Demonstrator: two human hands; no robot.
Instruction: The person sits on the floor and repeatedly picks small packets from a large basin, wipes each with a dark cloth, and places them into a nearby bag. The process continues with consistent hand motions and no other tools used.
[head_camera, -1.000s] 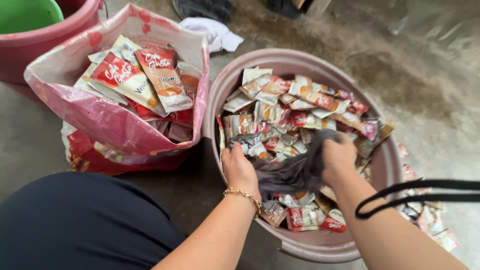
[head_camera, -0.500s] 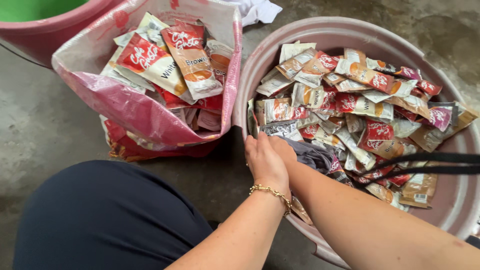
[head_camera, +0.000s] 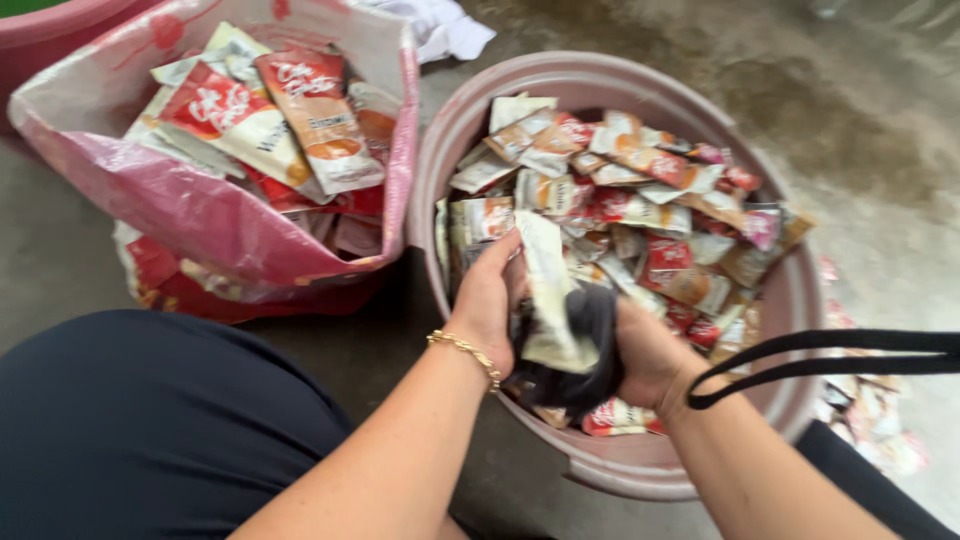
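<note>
**Wiping a packet over the basin**

Head view: my left hand pinches a pale packet upright; my right hand is closed around a dark cloth pressed against it, above the pink basin. Step seems to be wiping. Next move likely needs a firm grip, then the pink bag.

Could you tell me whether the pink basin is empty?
No, the pink basin is piled with sachets around both hands.

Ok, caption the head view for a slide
Both hands, left and right, hold a pale sachet and dark cloth over a pink basin.
</note>
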